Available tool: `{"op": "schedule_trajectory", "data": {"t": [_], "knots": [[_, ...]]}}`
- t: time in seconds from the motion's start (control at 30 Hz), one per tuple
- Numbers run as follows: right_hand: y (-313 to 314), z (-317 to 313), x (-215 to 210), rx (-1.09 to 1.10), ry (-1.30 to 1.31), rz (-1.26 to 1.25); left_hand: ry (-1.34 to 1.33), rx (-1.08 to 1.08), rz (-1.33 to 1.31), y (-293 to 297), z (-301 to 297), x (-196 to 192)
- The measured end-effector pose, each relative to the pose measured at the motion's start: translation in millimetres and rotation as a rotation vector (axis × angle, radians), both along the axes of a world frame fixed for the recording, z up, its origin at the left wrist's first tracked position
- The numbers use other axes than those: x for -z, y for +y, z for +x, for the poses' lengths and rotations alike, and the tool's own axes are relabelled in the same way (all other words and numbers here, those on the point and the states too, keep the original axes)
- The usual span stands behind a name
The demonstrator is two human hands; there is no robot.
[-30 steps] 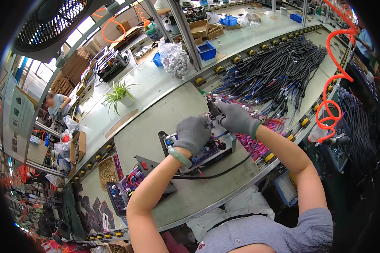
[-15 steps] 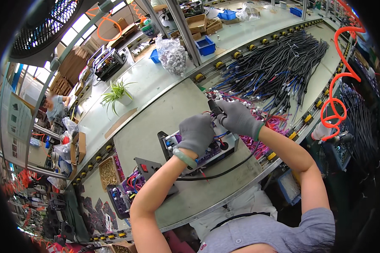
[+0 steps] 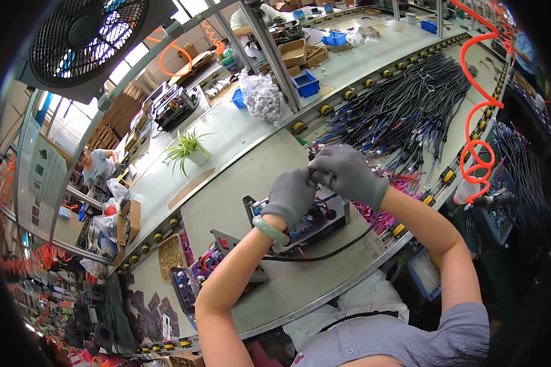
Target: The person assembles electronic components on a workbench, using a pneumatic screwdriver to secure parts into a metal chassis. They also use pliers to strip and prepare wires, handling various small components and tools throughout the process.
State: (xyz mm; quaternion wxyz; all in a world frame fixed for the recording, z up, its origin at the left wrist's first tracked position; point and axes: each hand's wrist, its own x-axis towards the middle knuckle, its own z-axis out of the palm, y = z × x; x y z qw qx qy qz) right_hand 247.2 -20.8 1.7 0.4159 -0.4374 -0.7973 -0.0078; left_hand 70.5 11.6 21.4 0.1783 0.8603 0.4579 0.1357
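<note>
Drawn closer together, grey-gloved left hand (image 3: 292,194) and grey-gloved right hand (image 3: 350,174) meet, fingers curled inward, I cannot tell around what

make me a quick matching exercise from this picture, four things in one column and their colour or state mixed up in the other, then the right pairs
Things:
1. right hand
2. bracelet
3. coiled hose
4. potted plant

Colour or state:
A. orange-red, hanging in loops
B. long green leaves spreading out
C. in a grey glove
D. pale green, worn as a ring

Right pairs: 1-C, 2-D, 3-A, 4-B
</note>
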Motion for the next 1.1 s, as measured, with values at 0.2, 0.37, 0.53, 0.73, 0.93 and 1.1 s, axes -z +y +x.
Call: {"op": "schedule_trajectory", "data": {"t": [0.2,0.37,0.53,0.73,0.93,1.1], "knots": [[5,11,2,0.012,0.148,-0.068,-0.381,-0.099,-0.351,-1,-2,-6],[15,1,39,0.129,0.214,-0.346,0.060,-0.002,0.297,1,-2,26],[16,0,28,0.146,0.124,-0.560,0.077,0.002,0.309,4,-4,29],[13,-2,31,0.160,0.136,-0.505,0.119,0.010,0.359,8,2,38],[12,-10,36,0.231,0.091,-0.426,0.212,0.106,0.380,9,12,35],[14,-10,33,0.236,0.102,-0.471,0.290,0.077,0.419,6,12,32]]}}
